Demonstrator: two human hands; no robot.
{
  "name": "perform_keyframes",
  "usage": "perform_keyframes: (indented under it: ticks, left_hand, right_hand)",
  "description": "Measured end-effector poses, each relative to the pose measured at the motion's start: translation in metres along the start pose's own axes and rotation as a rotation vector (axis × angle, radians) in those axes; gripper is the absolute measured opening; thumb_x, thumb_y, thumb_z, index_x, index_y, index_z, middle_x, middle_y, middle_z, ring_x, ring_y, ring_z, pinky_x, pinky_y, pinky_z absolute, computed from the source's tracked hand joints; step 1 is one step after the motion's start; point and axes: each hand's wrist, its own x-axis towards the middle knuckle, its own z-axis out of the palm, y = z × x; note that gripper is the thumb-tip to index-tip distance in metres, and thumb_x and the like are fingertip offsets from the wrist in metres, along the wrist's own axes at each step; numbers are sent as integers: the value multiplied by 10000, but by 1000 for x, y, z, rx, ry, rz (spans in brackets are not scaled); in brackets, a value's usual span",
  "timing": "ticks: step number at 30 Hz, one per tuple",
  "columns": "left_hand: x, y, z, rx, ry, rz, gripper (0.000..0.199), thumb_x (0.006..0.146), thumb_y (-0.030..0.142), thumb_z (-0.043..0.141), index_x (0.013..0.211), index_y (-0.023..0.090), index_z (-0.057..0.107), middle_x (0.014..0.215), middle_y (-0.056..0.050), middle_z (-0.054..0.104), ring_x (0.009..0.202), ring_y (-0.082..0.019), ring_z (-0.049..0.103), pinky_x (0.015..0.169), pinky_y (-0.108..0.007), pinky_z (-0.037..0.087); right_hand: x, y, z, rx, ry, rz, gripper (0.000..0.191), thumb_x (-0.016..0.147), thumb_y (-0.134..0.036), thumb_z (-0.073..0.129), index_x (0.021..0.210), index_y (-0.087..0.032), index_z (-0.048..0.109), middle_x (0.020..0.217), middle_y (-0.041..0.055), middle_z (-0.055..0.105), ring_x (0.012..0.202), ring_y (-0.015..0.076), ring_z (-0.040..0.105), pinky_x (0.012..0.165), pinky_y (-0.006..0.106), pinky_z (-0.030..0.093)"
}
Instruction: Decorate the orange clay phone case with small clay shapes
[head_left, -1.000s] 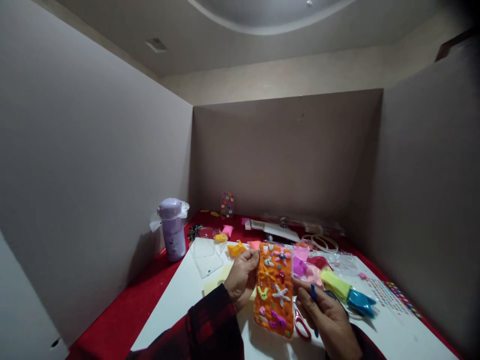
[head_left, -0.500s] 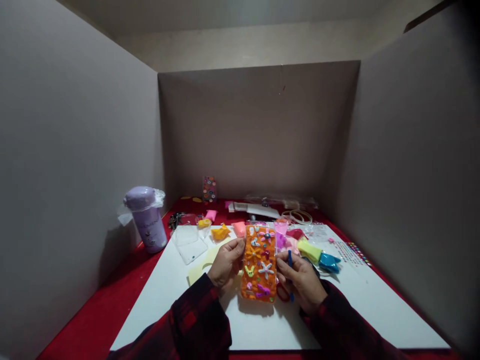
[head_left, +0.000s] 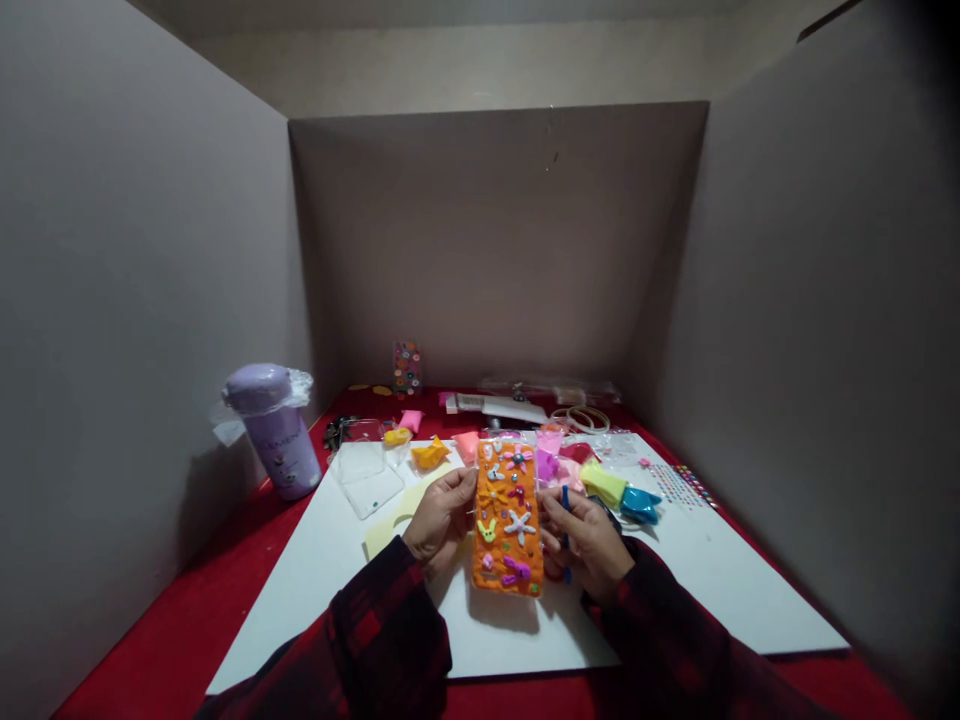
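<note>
An orange clay-covered phone case (head_left: 507, 515), decorated with small flowers, a white starfish, rabbit shapes and beads, is held upright above the white board (head_left: 480, 655). Its left edge is pinched by my left hand (head_left: 441, 518). On the other side, the fingers of my right hand (head_left: 589, 540) close on the right edge. A slim blue stick (head_left: 565, 500) also sits between those right fingers; its middle is covered by them. Partly hidden behind the right hand is a small red loop (head_left: 553, 572).
Colourful clay packets, including yellow-green (head_left: 602, 485) and teal (head_left: 640, 504), lie behind my hands. A clear case (head_left: 367, 490) is at left, near a purple cup (head_left: 277, 440). Gem stickers (head_left: 679, 485) lie right. Another decorated case (head_left: 407, 368) stands at the back. Grey panels (head_left: 495, 250) enclose the table.
The view has shifted slightly, so everything appears a little further left and higher. Both hands keep their hold on the phone case, with little other change.
</note>
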Motion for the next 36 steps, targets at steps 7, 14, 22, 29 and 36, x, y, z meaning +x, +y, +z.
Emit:
perform_keyframes:
  ticks: [7,14,22,29,36]
  left_hand:
    - [-1,0,3,44,-6,-42,263,674,344,730,728,122,598,650,-6,599,571,-99,555,573,-219,429]
    - [-3,-1,5,80,-10,-76,246,693,338,714,741,123,603,665,-12,599,577,-100,552,567,-219,438]
    - [-4,-1,7,84,-15,-95,252,687,349,717,729,124,610,672,-25,603,579,-105,555,580,-225,445]
    - [1,-4,1,76,21,-93,288,659,373,732,740,124,613,662,-20,600,552,-103,546,565,-234,449]
    - [3,-6,0,80,33,-86,310,647,386,739,727,118,607,655,-25,599,544,-98,542,542,-220,444]
  right_hand:
    - [1,-6,0,-64,80,-47,351,680,-475,683,719,-162,531,464,-66,455,318,20,321,318,142,134]
    - [5,-4,-7,-126,94,-33,362,632,-460,716,785,-179,548,373,-79,468,255,57,361,292,155,171]
    - [2,-4,-3,-112,96,-51,325,637,-429,718,680,-182,511,367,-93,434,256,54,358,287,167,216]
    - [3,-8,-3,-64,109,-35,376,646,-483,696,690,-159,511,497,-53,516,286,27,374,289,146,142]
    - [4,-8,-4,-63,100,-24,373,618,-460,730,713,-157,535,448,-66,485,299,32,361,311,149,168]
